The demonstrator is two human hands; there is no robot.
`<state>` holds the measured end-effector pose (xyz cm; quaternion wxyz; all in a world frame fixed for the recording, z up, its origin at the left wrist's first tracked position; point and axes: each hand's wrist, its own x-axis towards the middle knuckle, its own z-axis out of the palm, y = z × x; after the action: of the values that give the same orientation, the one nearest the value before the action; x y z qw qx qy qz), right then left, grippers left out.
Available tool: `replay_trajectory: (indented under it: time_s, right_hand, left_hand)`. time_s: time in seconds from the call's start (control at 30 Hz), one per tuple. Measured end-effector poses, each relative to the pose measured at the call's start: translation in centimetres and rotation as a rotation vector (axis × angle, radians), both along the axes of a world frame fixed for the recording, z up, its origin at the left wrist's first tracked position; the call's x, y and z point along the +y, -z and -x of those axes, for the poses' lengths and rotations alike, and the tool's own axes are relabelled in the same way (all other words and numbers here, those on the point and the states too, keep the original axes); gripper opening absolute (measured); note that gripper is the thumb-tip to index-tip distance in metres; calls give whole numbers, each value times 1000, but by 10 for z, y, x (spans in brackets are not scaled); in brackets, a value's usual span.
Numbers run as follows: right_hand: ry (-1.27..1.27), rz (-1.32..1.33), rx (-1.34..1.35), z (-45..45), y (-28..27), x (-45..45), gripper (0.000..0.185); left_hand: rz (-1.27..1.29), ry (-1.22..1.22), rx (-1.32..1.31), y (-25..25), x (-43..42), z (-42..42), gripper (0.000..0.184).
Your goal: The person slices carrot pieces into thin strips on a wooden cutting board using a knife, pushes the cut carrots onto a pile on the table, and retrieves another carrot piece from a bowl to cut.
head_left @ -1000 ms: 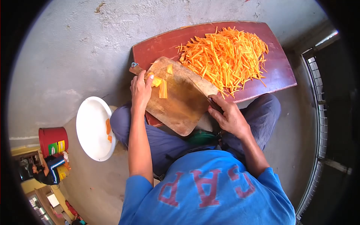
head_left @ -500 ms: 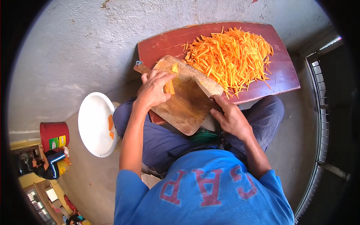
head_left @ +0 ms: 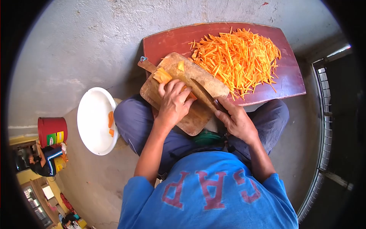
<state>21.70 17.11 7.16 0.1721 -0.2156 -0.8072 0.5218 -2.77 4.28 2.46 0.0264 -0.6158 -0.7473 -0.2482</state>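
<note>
My left hand [head_left: 174, 102] is on the wooden cutting board [head_left: 152, 93], its fingers bent over a piece of orange vegetable [head_left: 191, 95], perhaps carrot. In my right hand [head_left: 237, 121] is a kitchen knife [head_left: 204, 89], its blade angled up and left across the board, just right of that piece. A stack of orange vegetable slices [head_left: 162, 75] sits beyond my left fingertips. Near the board's top edge lies a small loose chunk [head_left: 180, 65]. My left palm and fingers partly hide the held piece.
A large heap of orange strips [head_left: 240, 57] covers part of the red table [head_left: 171, 40] against the wall. On the floor to the left is a white basin [head_left: 89, 122] with a few orange pieces. Farther off are a red bucket [head_left: 52, 131] and another person [head_left: 45, 160].
My left hand has moved right and down across the board, toward the knife. A stack of slices now lies apart from it. My right hand keeps its hold on the knife.
</note>
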Motion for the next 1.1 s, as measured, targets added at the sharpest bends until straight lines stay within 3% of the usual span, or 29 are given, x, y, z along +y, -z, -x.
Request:
replay_trajectory:
  time_s: [0.13,0.27,0.37,0.47,0.53,0.7,0.9,1.0,1.1]
  right_hand:
    - [-100,-112,-70,3,-5,-2,43]
    - [-161,-151,-212,6,-14,-11,48]
    - [-135,-144,-250,4,-24,-18,49]
    - [-104,-97,-221,1,-17,-14,50]
    - [-86,-64,-197,-2,-9,-11,51]
    - [-63,-45,-206,3,-7,-8,52]
    - [-68,-36,-156,-1,-7,-10,47]
    - [-72,-32,-193,-7,-11,-11,49]
    - [-103,-22,-217,-7,-19,-10,50]
  left_hand:
    - [38,-141,-27,14,-11,-18,37]
    - [2,-109,-41,19,-13,-21,37]
    - [82,-53,-100,9,-17,-26,41]
    - [-17,-151,-94,20,-10,-9,46]
    - [76,-89,-149,16,-8,7,63]
    - [153,-98,-243,6,0,9,66]
    - [-9,-41,-375,17,-6,-3,60]
    - [-124,-21,-453,25,-15,1,47]
    - [-141,-128,-401,32,-19,7,41]
